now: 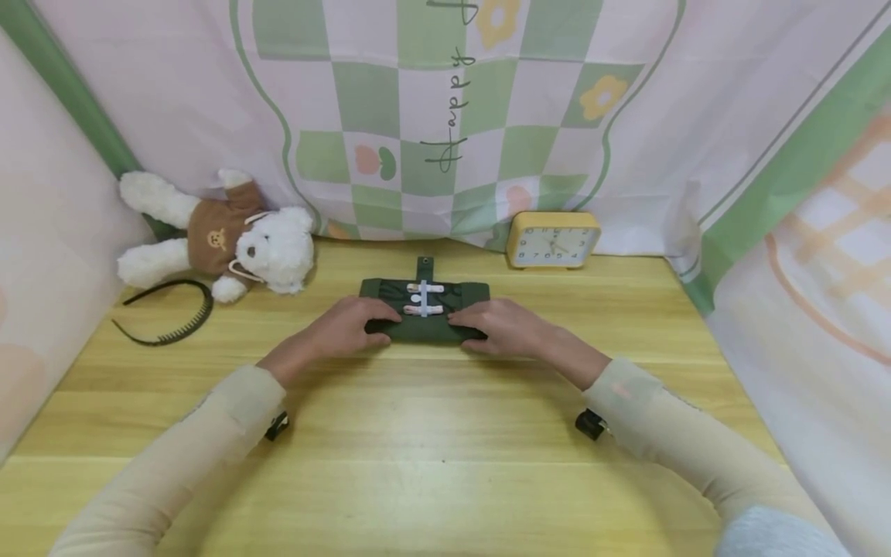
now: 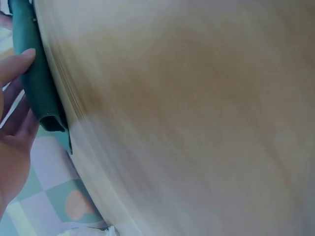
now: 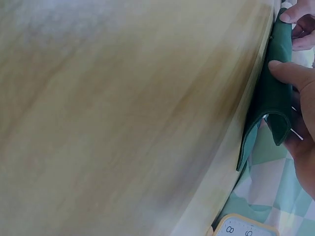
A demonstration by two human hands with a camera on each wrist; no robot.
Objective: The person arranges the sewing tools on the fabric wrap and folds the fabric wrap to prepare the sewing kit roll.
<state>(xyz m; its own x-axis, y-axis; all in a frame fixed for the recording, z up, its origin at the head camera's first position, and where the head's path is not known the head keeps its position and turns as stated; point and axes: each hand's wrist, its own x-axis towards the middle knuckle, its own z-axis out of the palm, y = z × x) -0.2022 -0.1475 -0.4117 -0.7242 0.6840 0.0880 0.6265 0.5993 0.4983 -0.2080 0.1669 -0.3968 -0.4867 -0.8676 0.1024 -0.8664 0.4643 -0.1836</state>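
Note:
A dark green roll-up pouch [image 1: 431,333] lies on the wooden table, its near edge curled over toward the middle. My left hand [image 1: 350,326] grips the curled edge at its left end, thumb in front and fingers over the top. At the right end my right hand [image 1: 506,329] holds the same edge in the same way. The wrist views show each thumb pressed on the green roll [image 2: 37,83]. Two pale pink-and-white clip-like pieces [image 1: 425,288] lie in the pouch's dark inside, crossed by a translucent strip [image 1: 424,300]. A strap [image 1: 425,268] with a metal snap sticks out at the back.
A white plush bear [image 1: 278,247] in a brown top lies at the back left, with a black toothed headband [image 1: 188,334] before it. A yellow clock [image 1: 553,241] stands at the back right. Patterned cloth [image 1: 431,100] hangs behind the table [image 1: 431,464].

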